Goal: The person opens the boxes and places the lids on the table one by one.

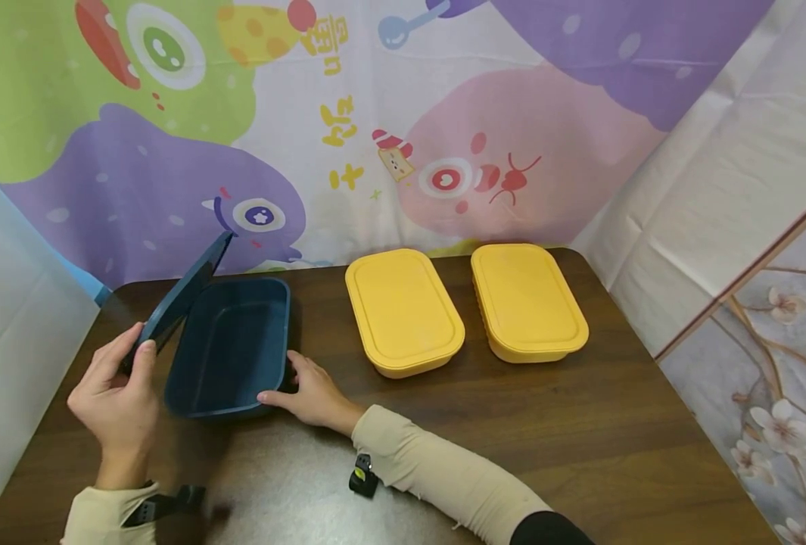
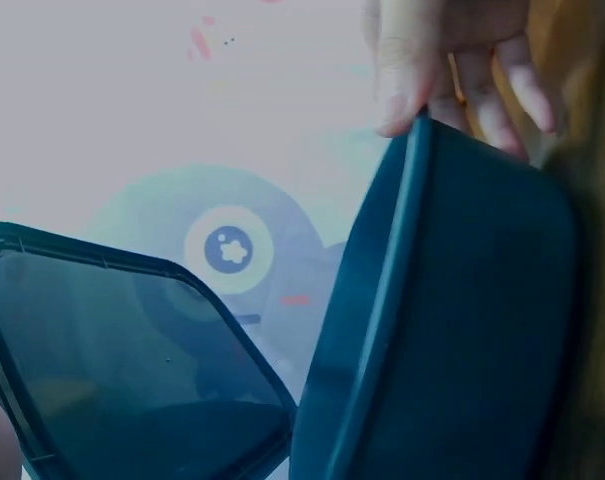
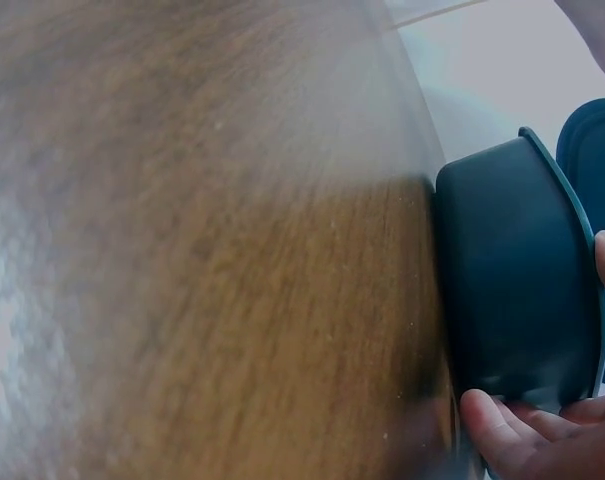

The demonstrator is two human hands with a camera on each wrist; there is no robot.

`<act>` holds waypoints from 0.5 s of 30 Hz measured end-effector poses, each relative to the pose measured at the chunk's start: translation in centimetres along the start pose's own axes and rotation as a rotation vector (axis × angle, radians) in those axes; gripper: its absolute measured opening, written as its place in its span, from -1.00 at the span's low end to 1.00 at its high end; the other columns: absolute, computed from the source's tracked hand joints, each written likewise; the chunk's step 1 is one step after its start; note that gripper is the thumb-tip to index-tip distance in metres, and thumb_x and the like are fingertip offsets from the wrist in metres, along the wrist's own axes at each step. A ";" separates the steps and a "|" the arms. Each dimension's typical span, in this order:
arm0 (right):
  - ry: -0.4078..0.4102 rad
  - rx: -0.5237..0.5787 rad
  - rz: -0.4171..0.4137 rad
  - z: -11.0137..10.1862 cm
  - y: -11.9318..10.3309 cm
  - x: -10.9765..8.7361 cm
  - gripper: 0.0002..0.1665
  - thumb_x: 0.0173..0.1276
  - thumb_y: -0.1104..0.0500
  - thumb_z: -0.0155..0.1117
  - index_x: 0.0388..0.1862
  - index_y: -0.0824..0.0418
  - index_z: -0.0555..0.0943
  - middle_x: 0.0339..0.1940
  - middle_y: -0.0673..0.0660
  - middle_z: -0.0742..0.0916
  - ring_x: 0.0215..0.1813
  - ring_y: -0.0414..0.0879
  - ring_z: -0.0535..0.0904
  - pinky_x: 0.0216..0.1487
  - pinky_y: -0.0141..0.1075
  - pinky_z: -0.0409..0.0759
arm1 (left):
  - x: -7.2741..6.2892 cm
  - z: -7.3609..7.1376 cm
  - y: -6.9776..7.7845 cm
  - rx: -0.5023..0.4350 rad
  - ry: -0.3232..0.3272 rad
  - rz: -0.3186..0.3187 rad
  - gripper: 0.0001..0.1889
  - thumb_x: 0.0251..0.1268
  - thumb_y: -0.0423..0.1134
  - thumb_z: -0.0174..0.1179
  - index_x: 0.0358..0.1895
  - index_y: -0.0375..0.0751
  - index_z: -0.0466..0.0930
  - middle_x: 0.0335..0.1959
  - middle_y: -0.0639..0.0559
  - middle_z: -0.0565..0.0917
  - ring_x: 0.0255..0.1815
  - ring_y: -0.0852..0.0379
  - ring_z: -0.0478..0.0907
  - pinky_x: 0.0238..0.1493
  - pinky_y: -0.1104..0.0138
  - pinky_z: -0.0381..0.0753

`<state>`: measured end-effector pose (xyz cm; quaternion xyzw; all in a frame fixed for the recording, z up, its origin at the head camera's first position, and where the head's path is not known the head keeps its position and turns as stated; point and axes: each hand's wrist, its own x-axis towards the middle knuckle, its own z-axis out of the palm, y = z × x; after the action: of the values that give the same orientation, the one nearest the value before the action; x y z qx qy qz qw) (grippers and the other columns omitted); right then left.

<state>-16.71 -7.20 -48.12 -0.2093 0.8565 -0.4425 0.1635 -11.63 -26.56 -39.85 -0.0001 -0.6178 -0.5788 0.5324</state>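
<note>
Left hand pinched the navy lid, tilted along the navy container's left edge; right hand's fingers gripped that container's near-right corner. Two yellow lidded containers stood right of it.

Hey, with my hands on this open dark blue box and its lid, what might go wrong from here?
Two risks. The tilted lid is held near one end by your left hand, so it might twist or slip and knock the dark blue box. Your right hand holds the box at its open edge, so it could get pinched if the lid came down there.
</note>
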 end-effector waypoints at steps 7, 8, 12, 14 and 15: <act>-0.001 0.000 -0.012 0.0 0.1 0.0 -0.01 0.28 -0.21 0.31 0.52 0.19 0.17 0.41 0.16 0.47 0.20 -0.06 0.56 0.13 -0.35 0.57 | 0.6 -0.7 -0.5 -0.075 0.135 -0.116 -0.75 0.06 -0.55 0.34 -0.16 -0.64 0.66 -0.27 0.00 0.79 -0.26 0.23 0.69 -0.12 0.55 0.63; -0.001 0.002 -0.011 0.0 0.1 0.0 -0.02 0.28 -0.21 0.31 0.52 0.19 0.17 0.41 0.15 0.47 0.20 -0.06 0.56 0.13 -0.35 0.57 | 0.7 -0.8 -0.6 -0.086 0.155 -0.126 -0.74 0.05 -0.54 0.35 -0.16 -0.63 0.67 -0.27 -0.02 0.79 -0.25 0.21 0.70 -0.11 0.54 0.63; -0.002 0.004 -0.001 0.1 0.1 0.0 -0.02 0.28 -0.23 0.30 0.53 0.17 0.17 0.42 0.14 0.46 0.21 -0.07 0.55 0.14 -0.33 0.57 | 1.2 -1.0 -0.7 -0.123 0.229 -0.152 -0.75 0.03 -0.53 0.37 -0.17 -0.60 0.68 -0.27 -0.07 0.80 -0.20 0.16 0.73 -0.05 0.49 0.63; -0.003 0.004 0.002 0.1 0.2 0.0 -0.01 0.29 -0.23 0.29 0.53 0.17 0.16 0.43 0.14 0.45 0.22 -0.07 0.55 0.14 -0.33 0.57 | 1.5 -1.0 -0.7 -0.168 0.271 -0.182 -0.75 0.01 -0.54 0.37 -0.18 -0.60 0.68 -0.27 -0.10 0.80 -0.19 0.13 0.74 -0.04 0.47 0.64; -0.003 0.006 0.003 0.1 0.2 0.0 -0.01 0.29 -0.23 0.29 0.53 0.17 0.16 0.43 0.14 0.45 0.22 -0.07 0.55 0.14 -0.32 0.57 | 1.7 -1.0 -0.6 -0.195 0.288 -0.200 -0.74 0.00 -0.55 0.37 -0.18 -0.62 0.67 -0.28 -0.11 0.80 -0.19 0.12 0.74 -0.04 0.45 0.64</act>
<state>-16.74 -7.20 -48.32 -0.2085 0.8553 -0.4443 0.1661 -12.09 -28.52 -39.43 0.0927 -0.4731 -0.6800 0.5525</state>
